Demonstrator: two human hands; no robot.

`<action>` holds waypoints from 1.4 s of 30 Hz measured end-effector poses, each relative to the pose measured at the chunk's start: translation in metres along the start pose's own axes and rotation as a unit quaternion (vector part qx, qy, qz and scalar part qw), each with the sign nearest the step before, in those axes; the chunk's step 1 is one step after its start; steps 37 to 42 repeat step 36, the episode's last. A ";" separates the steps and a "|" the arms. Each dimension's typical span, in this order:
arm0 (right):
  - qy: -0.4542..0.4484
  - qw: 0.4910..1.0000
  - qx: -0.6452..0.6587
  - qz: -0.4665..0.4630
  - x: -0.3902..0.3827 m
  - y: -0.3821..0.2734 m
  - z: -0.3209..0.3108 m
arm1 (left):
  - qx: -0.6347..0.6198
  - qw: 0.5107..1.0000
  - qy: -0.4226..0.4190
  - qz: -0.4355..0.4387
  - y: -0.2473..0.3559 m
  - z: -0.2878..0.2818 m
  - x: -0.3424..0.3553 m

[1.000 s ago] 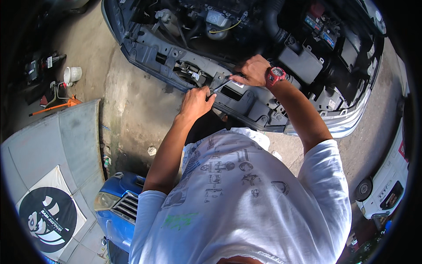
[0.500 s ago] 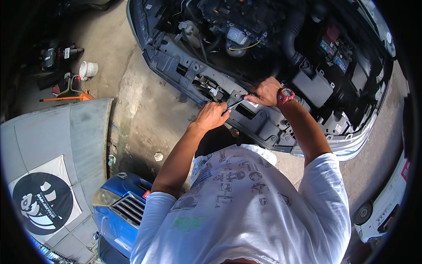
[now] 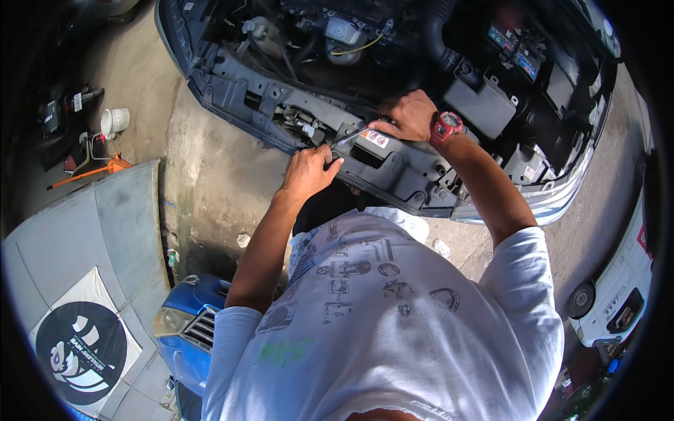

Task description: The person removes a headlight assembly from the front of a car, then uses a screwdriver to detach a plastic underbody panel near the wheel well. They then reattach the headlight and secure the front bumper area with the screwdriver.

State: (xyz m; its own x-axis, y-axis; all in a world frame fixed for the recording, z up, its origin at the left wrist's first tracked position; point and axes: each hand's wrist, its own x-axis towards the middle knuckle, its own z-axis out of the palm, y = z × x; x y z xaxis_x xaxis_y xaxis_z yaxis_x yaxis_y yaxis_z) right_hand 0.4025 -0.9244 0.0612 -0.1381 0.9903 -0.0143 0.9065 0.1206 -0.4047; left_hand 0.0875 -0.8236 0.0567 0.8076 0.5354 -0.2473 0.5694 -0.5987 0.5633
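My right hand, with a red watch on its wrist, is closed round the far end of a slim silver wrench. The tool slants down and left across the car's front crossmember. At its near end my left hand has its fingers curled against it, thumb apart, by the front edge of the car. My left fingers cover that end, so what it sits on is hidden. Just left of the wrench is the hood latch; a white warning label lies under my right hand.
Beyond my hands is the open engine bay, with a battery, a black box and an air hose. At left stand a white bucket, an orange-handled jack and a grey panel. A blue vehicle is behind left.
The view has shifted, so the car sits further left and higher. Both hands remain at the wrench; my left thumb now stands further from the fingers.
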 end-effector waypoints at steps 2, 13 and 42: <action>-0.026 0.999 -0.040 0.026 -0.006 -0.012 -0.006 | -0.007 0.999 0.013 -0.039 0.005 -0.002 -0.007; -0.065 0.997 -0.033 -0.015 -0.001 -0.022 0.007 | 0.064 0.998 0.027 -0.014 0.012 0.008 -0.007; -0.062 0.992 0.011 -0.111 0.025 0.019 0.027 | 0.019 0.999 0.027 0.008 0.002 0.012 -0.008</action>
